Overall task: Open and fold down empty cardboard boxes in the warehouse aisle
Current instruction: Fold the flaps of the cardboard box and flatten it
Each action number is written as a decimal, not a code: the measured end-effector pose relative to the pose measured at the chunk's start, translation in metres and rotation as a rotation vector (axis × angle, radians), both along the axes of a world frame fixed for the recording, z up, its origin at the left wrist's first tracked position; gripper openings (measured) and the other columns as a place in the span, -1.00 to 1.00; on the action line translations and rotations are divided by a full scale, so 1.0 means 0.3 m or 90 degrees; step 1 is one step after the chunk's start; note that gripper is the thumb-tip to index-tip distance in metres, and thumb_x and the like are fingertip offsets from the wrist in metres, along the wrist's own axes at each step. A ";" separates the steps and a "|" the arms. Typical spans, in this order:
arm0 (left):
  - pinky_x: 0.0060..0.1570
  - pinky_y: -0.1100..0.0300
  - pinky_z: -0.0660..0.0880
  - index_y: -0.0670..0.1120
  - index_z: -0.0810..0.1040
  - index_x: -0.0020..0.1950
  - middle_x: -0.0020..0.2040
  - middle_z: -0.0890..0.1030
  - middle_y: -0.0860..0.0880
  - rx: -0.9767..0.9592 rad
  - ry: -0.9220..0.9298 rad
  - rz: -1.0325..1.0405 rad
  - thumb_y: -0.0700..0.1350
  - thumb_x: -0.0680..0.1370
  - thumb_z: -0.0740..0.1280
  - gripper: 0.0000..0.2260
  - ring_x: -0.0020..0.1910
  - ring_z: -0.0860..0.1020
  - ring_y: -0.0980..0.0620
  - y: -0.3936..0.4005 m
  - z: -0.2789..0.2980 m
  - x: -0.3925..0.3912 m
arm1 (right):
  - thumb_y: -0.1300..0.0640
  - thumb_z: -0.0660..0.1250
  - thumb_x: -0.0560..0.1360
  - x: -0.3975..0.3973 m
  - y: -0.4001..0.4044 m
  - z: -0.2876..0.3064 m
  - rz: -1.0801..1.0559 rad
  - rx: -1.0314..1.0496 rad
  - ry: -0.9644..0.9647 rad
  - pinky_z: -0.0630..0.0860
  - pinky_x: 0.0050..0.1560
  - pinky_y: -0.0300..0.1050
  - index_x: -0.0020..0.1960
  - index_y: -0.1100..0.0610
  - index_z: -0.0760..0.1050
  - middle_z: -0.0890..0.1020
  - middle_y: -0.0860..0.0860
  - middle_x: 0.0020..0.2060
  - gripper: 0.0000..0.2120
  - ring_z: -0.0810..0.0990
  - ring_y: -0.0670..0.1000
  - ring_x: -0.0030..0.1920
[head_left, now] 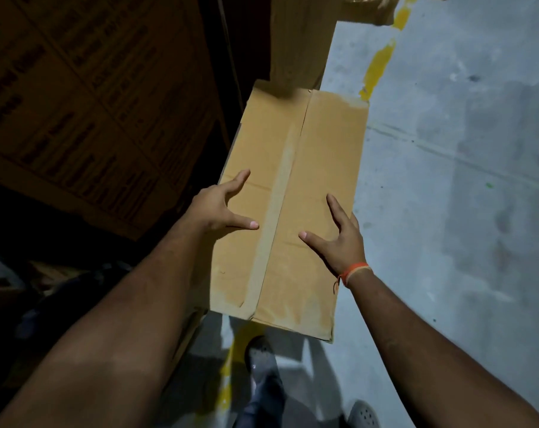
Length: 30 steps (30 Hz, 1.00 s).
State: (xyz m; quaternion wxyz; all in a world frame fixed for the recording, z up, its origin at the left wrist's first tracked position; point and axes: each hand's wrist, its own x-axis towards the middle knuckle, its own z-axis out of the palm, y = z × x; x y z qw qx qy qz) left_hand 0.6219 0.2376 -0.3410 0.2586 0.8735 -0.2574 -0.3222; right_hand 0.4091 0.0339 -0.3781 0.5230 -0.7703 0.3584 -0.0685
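Head view: long tan rectangular cardboard box [288, 208], held up above the grey concrete floor [447, 180], broad face turned upward and running away from the body. Pale strip of tape [275, 217] laid along the centre seam, wrapping over the near edge; faint crease across the face near the hands; corners slightly worn, surface plain and unprinted. Left hand [214, 208] on the box's left edge, thumb and forefinger spread flat on top, remaining fingers hidden over the side, so the grip there reads as a clasp on the edge. Right hand [342, 236] on the right edge likewise, thumb and forefinger splayed on top, an orange thread band [356, 271] at the wrist. Left of the box, a dark stack of printed brown cartons [92, 103] standing close alongside; more cardboard beyond the far end. Right side open over bare floor, crossed by a broken yellow painted line [379, 66]. Below the near edge, dark perforated shoes [260, 353].
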 end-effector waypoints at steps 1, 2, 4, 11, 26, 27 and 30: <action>0.50 -0.09 0.32 0.45 0.03 0.56 0.58 0.34 0.05 -0.019 -0.001 0.006 0.43 0.07 0.59 0.17 0.56 0.28 -0.03 0.003 -0.004 -0.009 | -0.17 0.61 0.30 -0.006 0.000 -0.001 0.002 -0.003 -0.008 0.19 0.56 0.04 0.51 -0.40 0.17 0.27 -0.11 0.55 -0.07 0.09 -0.06 0.60; 0.50 -0.09 0.33 0.45 0.04 0.56 0.57 0.34 0.06 -0.032 -0.005 0.010 0.43 0.07 0.59 0.16 0.56 0.29 -0.02 0.005 -0.005 -0.022 | -0.17 0.61 0.30 -0.016 0.000 -0.002 0.002 -0.004 -0.017 0.20 0.56 0.05 0.52 -0.40 0.17 0.27 -0.15 0.55 -0.07 0.09 -0.07 0.60; 0.50 -0.04 0.33 0.43 0.06 0.56 0.57 0.35 0.07 -0.047 -0.005 0.016 0.38 0.12 0.62 0.14 0.56 0.29 0.01 0.005 0.000 -0.057 | -0.17 0.61 0.30 -0.047 -0.003 -0.001 0.004 -0.001 -0.029 0.20 0.56 0.06 0.52 -0.40 0.17 0.28 -0.19 0.54 -0.07 0.08 -0.08 0.60; 0.47 0.01 0.35 0.43 0.06 0.56 0.55 0.37 0.06 -0.044 -0.036 0.081 0.31 0.17 0.64 0.11 0.53 0.33 0.00 -0.001 0.063 -0.336 | -0.15 0.62 0.31 -0.250 -0.076 0.015 0.088 0.017 -0.064 0.24 0.54 -0.01 0.52 -0.36 0.19 0.30 -0.18 0.52 -0.08 0.22 -0.19 0.51; 0.45 -0.11 0.38 0.57 0.00 0.49 0.56 0.36 0.05 -0.032 -0.032 0.491 0.28 0.23 0.61 0.03 0.54 0.32 -0.05 0.227 0.058 -1.603 | -0.14 0.60 0.32 -0.944 -0.053 0.015 0.497 0.013 -0.031 0.32 0.46 -0.09 0.53 -0.38 0.15 0.29 -0.05 0.51 -0.06 0.34 -0.10 0.46; 0.46 -0.14 0.37 0.57 -0.01 0.49 0.56 0.36 0.05 -0.029 -0.027 0.502 0.32 0.21 0.60 0.04 0.55 0.31 -0.05 0.258 0.042 -1.675 | -0.13 0.60 0.32 -0.982 -0.031 0.017 0.522 0.012 -0.030 0.32 0.46 -0.09 0.53 -0.38 0.15 0.29 -0.05 0.51 -0.07 0.35 -0.08 0.47; 0.48 -0.18 0.34 0.55 -0.01 0.51 0.58 0.33 0.09 -0.047 -0.026 0.563 0.32 0.21 0.59 0.04 0.57 0.27 -0.06 0.345 -0.014 -1.897 | -0.07 0.60 0.34 -1.099 0.053 0.014 0.594 -0.006 -0.023 0.32 0.40 -0.15 0.54 -0.37 0.15 0.29 -0.02 0.49 -0.07 0.37 -0.03 0.45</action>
